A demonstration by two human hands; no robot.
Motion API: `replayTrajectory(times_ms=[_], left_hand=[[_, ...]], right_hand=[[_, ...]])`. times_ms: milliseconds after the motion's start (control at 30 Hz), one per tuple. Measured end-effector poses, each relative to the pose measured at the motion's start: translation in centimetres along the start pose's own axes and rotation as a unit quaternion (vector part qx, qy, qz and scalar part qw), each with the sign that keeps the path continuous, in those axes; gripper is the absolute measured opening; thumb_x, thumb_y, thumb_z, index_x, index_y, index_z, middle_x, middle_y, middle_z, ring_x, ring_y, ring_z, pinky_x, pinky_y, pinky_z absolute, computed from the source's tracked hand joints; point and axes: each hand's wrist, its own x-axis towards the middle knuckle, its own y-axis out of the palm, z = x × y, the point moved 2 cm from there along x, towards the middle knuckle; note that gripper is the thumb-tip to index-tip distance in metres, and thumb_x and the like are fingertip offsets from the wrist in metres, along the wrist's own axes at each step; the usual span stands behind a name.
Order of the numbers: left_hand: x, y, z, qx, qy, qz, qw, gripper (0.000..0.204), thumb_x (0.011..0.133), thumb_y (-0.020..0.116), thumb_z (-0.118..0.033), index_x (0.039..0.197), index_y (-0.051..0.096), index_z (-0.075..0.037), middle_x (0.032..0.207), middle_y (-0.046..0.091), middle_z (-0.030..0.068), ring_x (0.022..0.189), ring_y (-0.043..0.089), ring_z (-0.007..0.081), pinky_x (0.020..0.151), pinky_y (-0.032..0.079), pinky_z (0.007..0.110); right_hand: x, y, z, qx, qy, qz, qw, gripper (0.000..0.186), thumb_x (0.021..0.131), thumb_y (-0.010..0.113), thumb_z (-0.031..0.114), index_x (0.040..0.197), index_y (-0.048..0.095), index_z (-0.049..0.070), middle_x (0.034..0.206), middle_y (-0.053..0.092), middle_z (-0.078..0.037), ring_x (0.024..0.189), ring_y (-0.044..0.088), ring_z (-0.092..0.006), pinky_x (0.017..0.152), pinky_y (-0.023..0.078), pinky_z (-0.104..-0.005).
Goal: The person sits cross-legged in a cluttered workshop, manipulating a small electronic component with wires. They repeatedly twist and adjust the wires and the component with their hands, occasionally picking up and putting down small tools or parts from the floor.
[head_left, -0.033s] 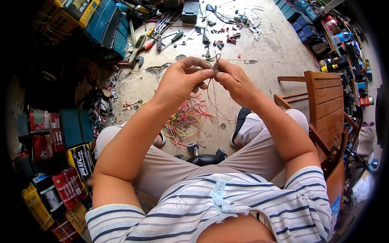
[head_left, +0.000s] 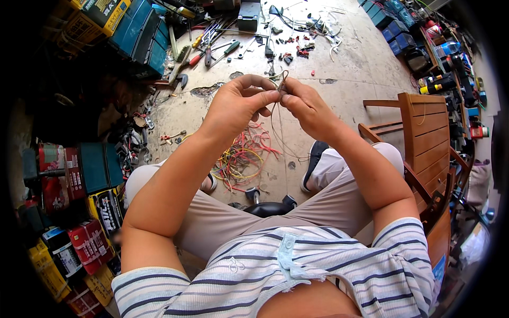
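Note:
A thin brown wire [head_left: 285, 75] is pinched between my two hands, held up over the floor in front of my knees. Its top bends into a small loop above the fingertips, and a thin strand hangs below toward the floor. My left hand [head_left: 239, 102] closes thumb against fingers on the wire. Fingertip to fingertip with it, my right hand [head_left: 307, 106] grips the same wire from the other side. The exact spot where the fingers meet is partly hidden. Beneath them lies a tangle of red and yellow wires [head_left: 245, 153].
Screwdrivers and other hand tools [head_left: 208, 50] lie at the far left, near a grey battery [head_left: 248, 16]. Small black and red parts [head_left: 302, 50] are scattered beyond my hands. A wooden folding chair [head_left: 428, 132] stands on the right. Boxed batteries [head_left: 90, 246] are stacked at the left.

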Motion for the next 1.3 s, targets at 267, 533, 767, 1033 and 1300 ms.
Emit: replayTrajectory(times_ms=[267,533,767,1033,1300], left_hand=[[-0.1,-0.1,0.4,0.069,0.068,-0.021,0.995,0.016,0.082,0.070,-0.014,0.095,0.064,-0.007,0.080,0.066,0.0003,0.065,0.054,0.0049,0.057,0.039,0.018],[0.0,-0.9,0.6,0.016,0.032,0.003,0.999,0.019,0.082,0.069,-0.017,0.096,0.064,-0.005,0.084,0.065,0.0021,0.072,0.057,0.0086,0.060,0.041,0.021],[-0.3,-0.8,0.0,-0.089,-0.023,-0.003,0.996,0.015,0.087,0.063,-0.012,0.100,0.059,-0.005,0.087,0.064,0.0045,0.075,0.064,0.0131,0.065,0.051,0.025],[-0.3,-1.0,-0.1,-0.121,0.019,-0.013,0.992,0.016,0.084,0.068,-0.010,0.096,0.057,-0.006,0.083,0.064,0.0061,0.065,0.065,0.0126,0.054,0.051,0.023],[-0.6,-1.0,-0.7,-0.067,0.040,-0.041,0.996,0.013,0.084,0.067,-0.010,0.095,0.060,-0.006,0.084,0.066,0.0052,0.059,0.059,0.0071,0.051,0.047,0.019]], right_hand=[[0.0,0.5,0.4,-0.089,-0.038,-0.001,0.995,0.017,0.087,0.044,0.015,0.088,0.045,-0.002,0.078,0.053,-0.024,0.076,0.053,-0.0397,0.069,0.041,-0.0443],[0.0,0.9,0.7,-0.129,-0.070,-0.026,0.989,0.016,0.091,0.047,0.012,0.100,0.045,-0.001,0.083,0.056,-0.024,0.078,0.057,-0.0410,0.068,0.044,-0.0460],[-0.1,0.7,0.3,-0.106,-0.118,-0.112,0.981,0.017,0.089,0.057,0.009,0.103,0.053,-0.001,0.083,0.061,-0.018,0.073,0.061,-0.0311,0.065,0.048,-0.0364],[0.1,1.6,-1.9,0.201,-0.016,-0.097,0.975,0.017,0.090,0.059,0.011,0.102,0.065,0.001,0.082,0.062,-0.001,0.068,0.054,-0.0068,0.061,0.044,-0.0229],[0.3,2.4,-2.1,0.169,-0.059,-0.122,0.976,0.016,0.092,0.058,0.013,0.101,0.065,0.002,0.081,0.060,0.002,0.069,0.046,-0.0032,0.060,0.039,-0.0197]])
